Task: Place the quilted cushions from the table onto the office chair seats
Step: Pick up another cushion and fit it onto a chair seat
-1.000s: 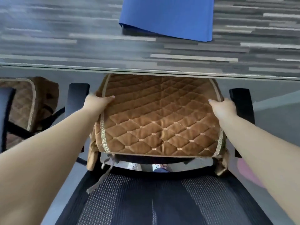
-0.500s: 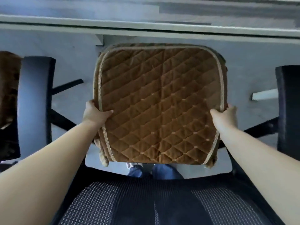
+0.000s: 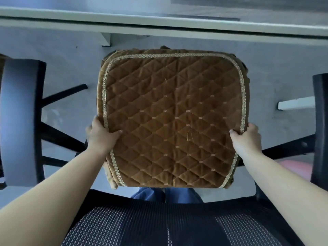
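A brown quilted cushion (image 3: 174, 119) with tan trim fills the middle of the view, lying flat between the chair's two black armrests. My left hand (image 3: 100, 135) grips its left edge, thumb on top. My right hand (image 3: 245, 136) grips its right edge the same way. The office chair's black mesh backrest (image 3: 168, 222) crosses the bottom of the view, nearest me. The seat itself is hidden under the cushion, so I cannot tell whether the cushion rests on it.
The left armrest (image 3: 19, 121) and right armrest (image 3: 320, 125) flank the cushion. The white table edge (image 3: 159, 23) runs across the top. Black chair legs (image 3: 60, 137) spread over the grey floor. Blue trouser legs (image 3: 166, 195) show below the cushion.
Both hands have drawn the cushion off the table and down toward me, between the armrests. The view has tilted further down; the blue item on the table has left the view.
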Tool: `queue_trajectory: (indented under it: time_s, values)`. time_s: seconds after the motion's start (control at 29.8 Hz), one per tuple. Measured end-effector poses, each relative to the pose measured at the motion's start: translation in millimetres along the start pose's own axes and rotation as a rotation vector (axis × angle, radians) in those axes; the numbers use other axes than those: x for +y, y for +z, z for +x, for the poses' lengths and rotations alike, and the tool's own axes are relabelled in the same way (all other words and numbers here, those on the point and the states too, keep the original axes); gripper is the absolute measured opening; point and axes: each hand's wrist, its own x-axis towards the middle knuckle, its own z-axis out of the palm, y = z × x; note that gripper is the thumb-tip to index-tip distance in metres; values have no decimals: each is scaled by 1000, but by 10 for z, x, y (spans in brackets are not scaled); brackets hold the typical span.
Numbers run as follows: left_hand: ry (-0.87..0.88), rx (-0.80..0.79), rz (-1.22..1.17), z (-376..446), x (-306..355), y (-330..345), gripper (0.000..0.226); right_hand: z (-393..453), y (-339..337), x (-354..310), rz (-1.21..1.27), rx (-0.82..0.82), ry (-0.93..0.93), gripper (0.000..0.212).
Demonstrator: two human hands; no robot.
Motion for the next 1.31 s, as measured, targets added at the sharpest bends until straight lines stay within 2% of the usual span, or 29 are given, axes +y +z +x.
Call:
queue_trajectory:
  time_s: [0.07, 0.17, 0.2, 0.27, 0.4, 0.5, 0.67, 0.77, 0.91, 1.01, 1.18, 1.31]
  values:
    - [185, 64, 140, -60, 147, 19, 95, -82, -3, -79, -67, 66, -153, 55]
    - [554, 75, 441, -117, 421, 158, 100, -315, 92, -376, -213, 43, -636, 62]
    - [630, 38, 529, -113, 518, 232, 102, -360, 159, -519, -298, 7, -757, 66]
    - [674, -59, 656, -75, 702, 372, 107, -371, 321, -784, -493, -83, -856, 79]
    - [579, -144, 782, 130, 986, 554, 115, -176, 597, -1148, -846, -220, -827, 97]
    - [515, -198, 830, 220, 1016, 651, 118, -83, 752, -1213, -968, -268, -754, 101]
    - [543, -170, 838, 135, 977, 631, 113, -178, 713, -1057, -875, -240, -809, 98]
    - [606, -108, 797, -112, 785, 610, 100, -448, 604, -711, -771, -329, -784, 97]
    - [488, -199, 777, -628, 193, 621, 96, -832, 535, -197, -740, -432, -663, 100]
    - [447, -196, 764, -767, -81, 639, 98, -860, 589, -119, -738, -381, -666, 101]
    - [446, -225, 770, -609, -24, 764, 90, -790, 862, -243, -759, -319, -587, 107]
    - [443, -229, 795, -539, -82, 761, 94, -792, 1030, -279, -815, -305, -537, 106]
